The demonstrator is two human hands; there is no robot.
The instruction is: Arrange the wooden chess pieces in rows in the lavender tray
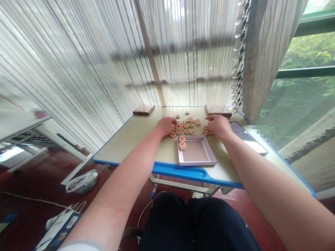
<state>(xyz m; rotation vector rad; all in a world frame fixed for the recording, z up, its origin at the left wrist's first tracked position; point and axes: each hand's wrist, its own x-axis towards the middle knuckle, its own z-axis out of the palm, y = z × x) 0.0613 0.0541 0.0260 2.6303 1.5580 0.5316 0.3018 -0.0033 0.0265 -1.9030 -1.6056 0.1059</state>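
Round wooden Chinese chess pieces [186, 126] with red or dark characters lie in a loose cluster on the table. My left hand [166, 126] rests at the cluster's left edge with its fingers curled in against the pieces. Whatever its fingertips hold, if anything, is hidden. At the right edge is my right hand [219, 125], index finger stretched toward the cluster and a few pieces close under its fingers. A shallow, pale purple open box [212, 153] lies in front of the cluster. Two red-lettered pieces [182, 145] sit in its left far corner.
Wooden, box-like blocks stand at the table's far left [144, 109] and far right [218, 110] corners. A tablet-like device [247, 137] lies right of my right hand. The table [125, 139] has a blue rim. Striped curtains [183, 69] hang behind it.
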